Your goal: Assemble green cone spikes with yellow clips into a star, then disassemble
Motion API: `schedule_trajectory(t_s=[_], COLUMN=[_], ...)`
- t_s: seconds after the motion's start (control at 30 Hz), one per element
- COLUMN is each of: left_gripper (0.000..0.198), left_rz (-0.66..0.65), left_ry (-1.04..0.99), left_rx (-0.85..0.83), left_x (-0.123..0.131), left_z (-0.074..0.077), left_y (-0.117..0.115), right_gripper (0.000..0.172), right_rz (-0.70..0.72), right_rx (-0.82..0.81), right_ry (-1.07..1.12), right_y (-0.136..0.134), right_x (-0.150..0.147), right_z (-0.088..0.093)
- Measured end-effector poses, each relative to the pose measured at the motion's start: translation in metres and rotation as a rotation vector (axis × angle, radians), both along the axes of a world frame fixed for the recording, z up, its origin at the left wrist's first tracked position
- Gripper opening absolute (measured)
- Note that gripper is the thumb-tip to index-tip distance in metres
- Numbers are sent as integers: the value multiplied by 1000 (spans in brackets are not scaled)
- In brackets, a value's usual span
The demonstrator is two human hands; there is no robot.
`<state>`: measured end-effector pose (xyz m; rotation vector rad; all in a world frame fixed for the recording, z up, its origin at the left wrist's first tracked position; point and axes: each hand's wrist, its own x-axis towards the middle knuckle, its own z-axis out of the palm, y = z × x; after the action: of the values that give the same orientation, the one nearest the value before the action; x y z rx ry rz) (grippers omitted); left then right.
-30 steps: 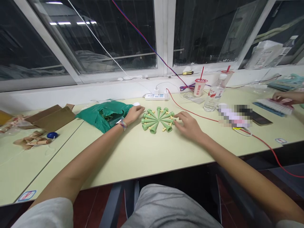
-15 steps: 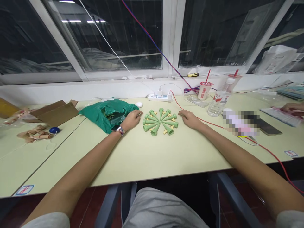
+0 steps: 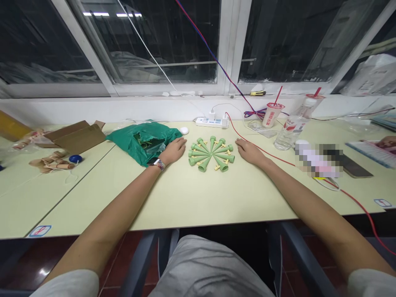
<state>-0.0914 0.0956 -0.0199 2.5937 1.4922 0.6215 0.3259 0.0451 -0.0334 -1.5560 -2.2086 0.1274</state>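
Several green plant watering spikes (image 3: 204, 164) with small yellow valves lie on the table in a ring, tips meeting at the middle and wide ends outward. My left hand (image 3: 175, 151) rests palm down on the tabletop, just left of the ring, with its fingers stretched out. On the other side, my right hand (image 3: 249, 152) lies palm down and open, apart from the spikes. Neither hand holds anything. Close beside my left hand is a torn green plastic bag (image 3: 125, 141), with green pieces partly visible through its opening.
A power strip (image 3: 202, 122) stands behind the ring, and a red cable (image 3: 278, 159) runs rightward. A water bottle (image 3: 287, 134), a drink cup (image 3: 272, 115) and a phone (image 3: 355, 166) are at right, near another person's hand (image 3: 388, 142). Cardboard (image 3: 77, 138) and wooden pieces (image 3: 51, 163) lie left.
The view has shifted slightly, so the table sits a little higher and further right. Both my hands stay beside the ring. The other person's hand at the right edge has moved.
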Motion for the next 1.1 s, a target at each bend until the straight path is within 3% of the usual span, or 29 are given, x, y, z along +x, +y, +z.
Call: schedule_trajectory(t_s=[1.1], left_gripper=[52], left_rz=[-13], left_ry=[-24], left_rx=[34], left_x=[0], left_z=[1], left_y=[2], right_gripper=[54], right_rz=[11], right_rx=[-15], right_ry=[-23], right_y=[-4], right_x=[-1], right_z=[6])
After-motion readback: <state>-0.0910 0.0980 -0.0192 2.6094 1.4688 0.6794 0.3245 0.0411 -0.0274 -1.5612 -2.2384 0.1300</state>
